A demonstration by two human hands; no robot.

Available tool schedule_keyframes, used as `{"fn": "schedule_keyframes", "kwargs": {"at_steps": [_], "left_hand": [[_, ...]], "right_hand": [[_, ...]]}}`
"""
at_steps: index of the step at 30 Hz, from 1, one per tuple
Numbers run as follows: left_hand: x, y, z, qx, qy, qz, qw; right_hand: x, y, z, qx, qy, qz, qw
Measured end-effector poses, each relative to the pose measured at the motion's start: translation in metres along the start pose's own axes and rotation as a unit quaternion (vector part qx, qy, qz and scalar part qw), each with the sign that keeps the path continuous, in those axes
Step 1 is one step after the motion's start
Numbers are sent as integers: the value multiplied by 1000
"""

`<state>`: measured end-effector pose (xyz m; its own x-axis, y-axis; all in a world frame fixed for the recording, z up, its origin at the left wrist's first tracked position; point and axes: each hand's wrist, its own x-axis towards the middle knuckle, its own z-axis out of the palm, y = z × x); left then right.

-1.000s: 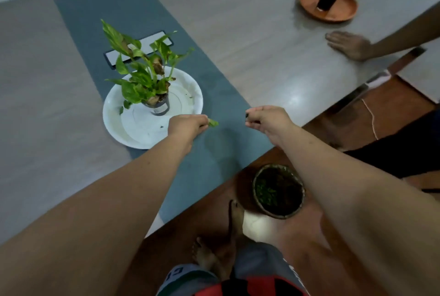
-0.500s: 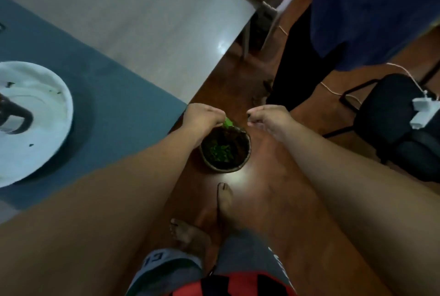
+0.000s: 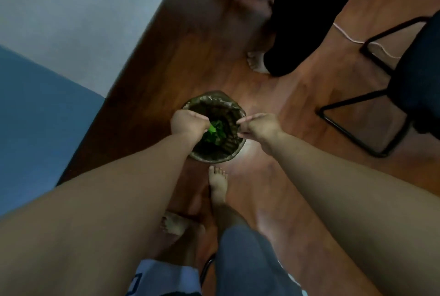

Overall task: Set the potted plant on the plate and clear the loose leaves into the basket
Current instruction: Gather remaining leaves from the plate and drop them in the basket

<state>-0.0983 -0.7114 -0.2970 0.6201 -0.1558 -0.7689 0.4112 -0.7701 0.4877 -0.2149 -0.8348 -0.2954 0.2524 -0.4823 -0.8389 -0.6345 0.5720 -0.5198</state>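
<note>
A round dark woven basket (image 3: pixel 214 158) stands on the wooden floor and holds several green leaves (image 3: pixel 217 135). My left hand (image 3: pixel 187 122) hovers over its left rim, fingers closed, with a green leaf (image 3: pixel 211 127) pinched at the fingertips above the opening. At the basket's right rim is my right hand (image 3: pixel 259 126), finger and thumb apart and nothing seen between them. The potted plant and the plate are out of view.
The table edge runs along the left, grey top (image 3: pixel 83 22) and blue runner (image 3: pixel 35 117). Another person's black trousers (image 3: pixel 300 22) and bare foot (image 3: pixel 256 62) stand beyond the basket. A black chair frame (image 3: pixel 352 129) is at right. My bare foot (image 3: pixel 217 181) is just below the basket.
My view swung from the table down to the floor. Both hands moved from beside the plate to over the basket, the left one carrying the leaf; the right hand's fingers have parted.
</note>
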Motion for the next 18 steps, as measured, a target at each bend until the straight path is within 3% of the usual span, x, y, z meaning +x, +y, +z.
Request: {"fn": "schedule_keyframes", "kwargs": {"at_steps": [7,11,15,18], "left_hand": [[83,-50,52,18,-12,-63,998],[110,-58,65,-54,-32,-128,990],[118,-58,61,-40,-91,-125,987],[115,-54,58,-14,-58,-114,992]], "right_hand": [[110,49,17,-4,-3,51,999],[141,72,19,-32,-15,66,997],[148,81,19,-66,-5,62,996],[141,79,18,-137,-4,42,990]]}}
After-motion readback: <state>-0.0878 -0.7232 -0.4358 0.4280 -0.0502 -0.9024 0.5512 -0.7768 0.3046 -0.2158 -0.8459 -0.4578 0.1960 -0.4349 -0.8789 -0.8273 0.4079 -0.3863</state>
